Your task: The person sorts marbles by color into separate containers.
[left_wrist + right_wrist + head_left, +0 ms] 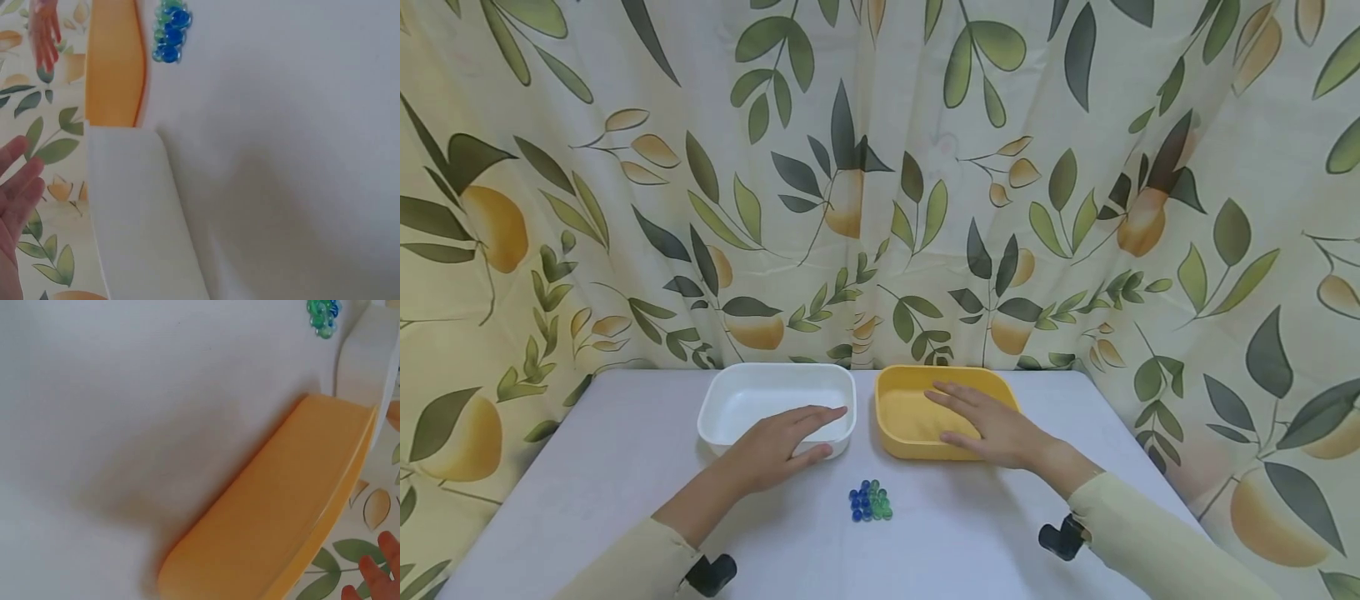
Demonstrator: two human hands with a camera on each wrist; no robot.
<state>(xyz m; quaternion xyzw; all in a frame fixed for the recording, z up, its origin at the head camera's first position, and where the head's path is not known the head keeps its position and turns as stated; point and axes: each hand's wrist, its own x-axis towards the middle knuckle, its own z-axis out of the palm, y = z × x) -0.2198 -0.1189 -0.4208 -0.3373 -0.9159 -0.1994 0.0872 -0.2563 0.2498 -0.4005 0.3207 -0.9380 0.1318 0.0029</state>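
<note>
A white rectangular tub (775, 385) and a yellow rectangular tub (917, 448) stand side by side. The left hand (777, 450), fingers extended, hovers over the near part of the white tub and holds nothing. Above the yellow tub is the right hand (996, 427), its fingers spread and likewise without anything in them. Between the two hands, closer to the person, several blue glass marbles (857, 504) lie grouped against several green glass marbles (883, 503). Both wrist views show the tubs' outer walls from the side, with fingertips only at the frame edge.
The tubs and marbles rest on a white-covered table (625, 450). Directly behind its far edge hangs a curtain (865, 275) printed with leaves and fruit, which also runs down both sides. A small black device (1062, 538) is strapped at each wrist, over beige sleeves.
</note>
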